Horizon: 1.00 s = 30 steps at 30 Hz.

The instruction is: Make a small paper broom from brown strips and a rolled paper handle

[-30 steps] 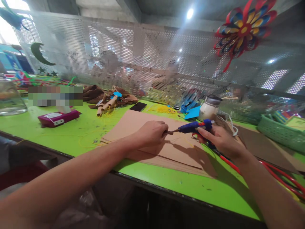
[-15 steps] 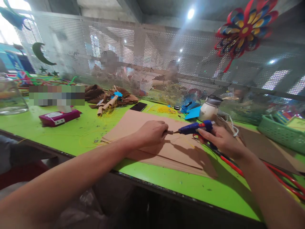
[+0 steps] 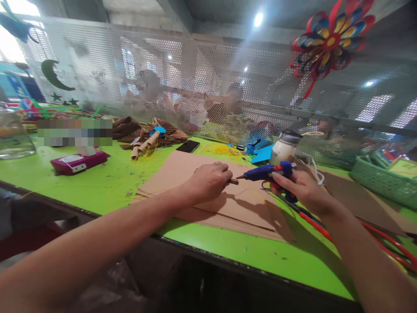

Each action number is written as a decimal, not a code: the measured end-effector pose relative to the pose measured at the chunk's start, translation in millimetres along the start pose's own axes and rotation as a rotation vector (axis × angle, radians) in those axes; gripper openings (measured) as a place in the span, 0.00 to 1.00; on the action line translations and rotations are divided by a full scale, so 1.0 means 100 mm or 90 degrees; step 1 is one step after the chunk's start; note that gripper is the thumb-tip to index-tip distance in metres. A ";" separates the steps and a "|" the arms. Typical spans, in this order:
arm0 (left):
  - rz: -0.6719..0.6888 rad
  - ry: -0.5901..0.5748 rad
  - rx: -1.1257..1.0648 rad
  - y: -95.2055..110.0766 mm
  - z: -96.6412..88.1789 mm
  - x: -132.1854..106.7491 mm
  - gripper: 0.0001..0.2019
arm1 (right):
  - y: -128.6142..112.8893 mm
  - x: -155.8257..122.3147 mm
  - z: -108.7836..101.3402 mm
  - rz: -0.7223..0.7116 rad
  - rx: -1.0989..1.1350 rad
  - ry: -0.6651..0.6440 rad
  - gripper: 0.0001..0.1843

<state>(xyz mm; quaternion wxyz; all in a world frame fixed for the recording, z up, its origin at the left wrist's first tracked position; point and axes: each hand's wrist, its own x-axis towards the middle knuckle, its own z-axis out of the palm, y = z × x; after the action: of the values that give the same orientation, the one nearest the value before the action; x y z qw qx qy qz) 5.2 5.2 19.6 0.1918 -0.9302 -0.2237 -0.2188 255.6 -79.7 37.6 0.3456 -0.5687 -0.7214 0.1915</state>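
Observation:
My left hand [image 3: 213, 180] is closed on a small brown piece [image 3: 233, 181] whose end pokes out past the fingers; it looks like rolled or folded paper, though most of it is hidden. My right hand [image 3: 306, 187] grips a blue glue gun [image 3: 269, 171] by its handle, nozzle pointing left. The nozzle tip is just above and beside the brown piece, with a small gap between them. Both hands are over a stack of brown paper sheets [image 3: 176, 169] on the green table [image 3: 208, 238].
Red-handled scissors [image 3: 314, 224] lie right of the sheets. Behind are a phone [image 3: 188, 146], a bundle of brown paper pieces [image 3: 153, 137], yellow strands [image 3: 221, 150] and a white bottle [image 3: 285, 148]. A purple tissue pack [image 3: 80, 163] sits left, a green basket [image 3: 384, 180] right.
The glue gun's nozzle has lifted slightly off the end of the brown piece, and that end now tilts a little downward. The whole view has shifted slightly.

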 end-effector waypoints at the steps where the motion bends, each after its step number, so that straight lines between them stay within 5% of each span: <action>1: 0.001 0.006 0.001 0.00 0.00 0.00 0.08 | 0.00 0.00 -0.01 0.000 -0.002 -0.006 0.22; 30: -0.032 -0.001 -0.063 -0.02 0.06 -0.02 0.09 | 0.03 0.00 0.03 0.017 -0.070 0.003 0.24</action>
<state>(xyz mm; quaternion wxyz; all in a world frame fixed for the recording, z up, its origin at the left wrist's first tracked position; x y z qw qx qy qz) 4.5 9.4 14.5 0.1398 -0.9330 -0.2359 -0.2333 255.6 -79.1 34.0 0.3128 -0.5967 -0.7226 0.1549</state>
